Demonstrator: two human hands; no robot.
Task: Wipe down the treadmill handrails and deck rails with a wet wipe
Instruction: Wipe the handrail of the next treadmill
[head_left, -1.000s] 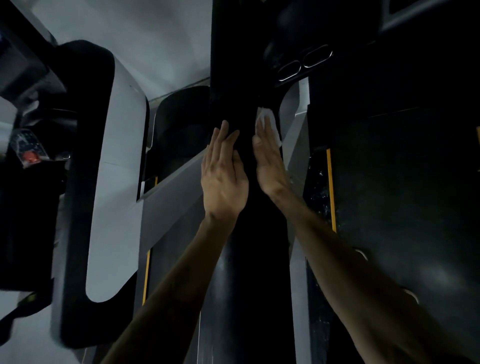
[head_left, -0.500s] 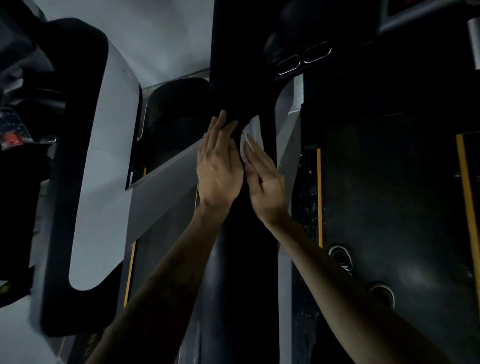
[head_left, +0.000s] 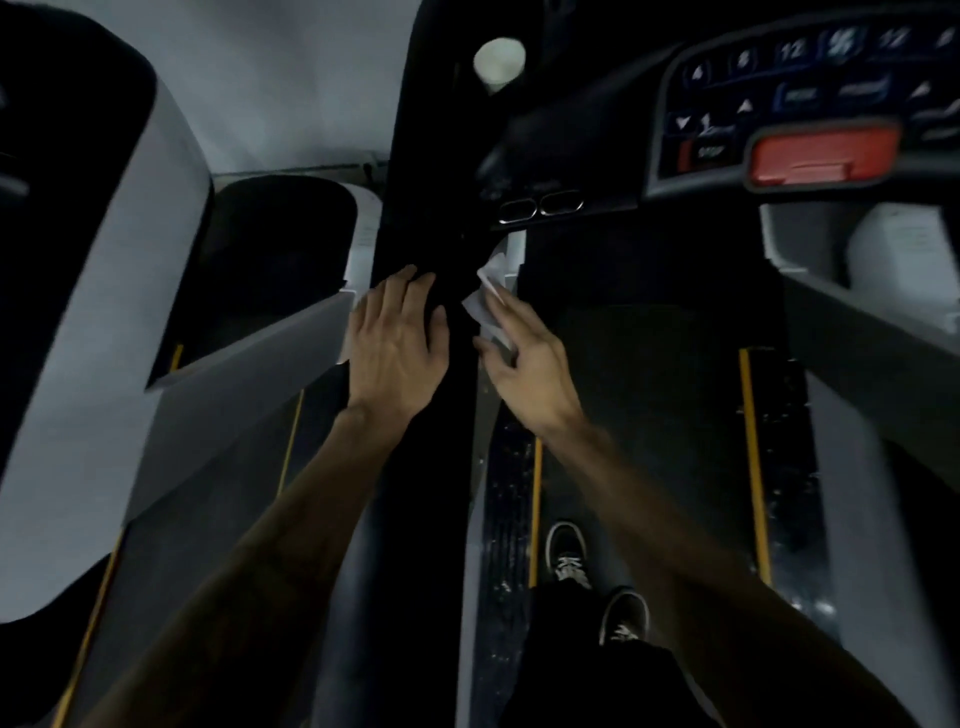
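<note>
Dim gym floor and pale wall frame the head view, with a dark treadmill belt (head_left: 649, 395) edged in yellow stripes running up to a blurred control console (head_left: 779, 104) with a red stop bar (head_left: 823, 156). Left of the belt stands the tall black padded handrail (head_left: 441, 389), the landmark here. On its left face the left hand (head_left: 397, 348) rests flat, fingers straight and close together. On its right edge the right hand (head_left: 524, 364) presses a crumpled white wet wipe (head_left: 488, 296) against the rail, fingers stretched along the wipe. Below the right hand, two dark lace-up shoes (head_left: 569, 556) stand on the belt.
</note>
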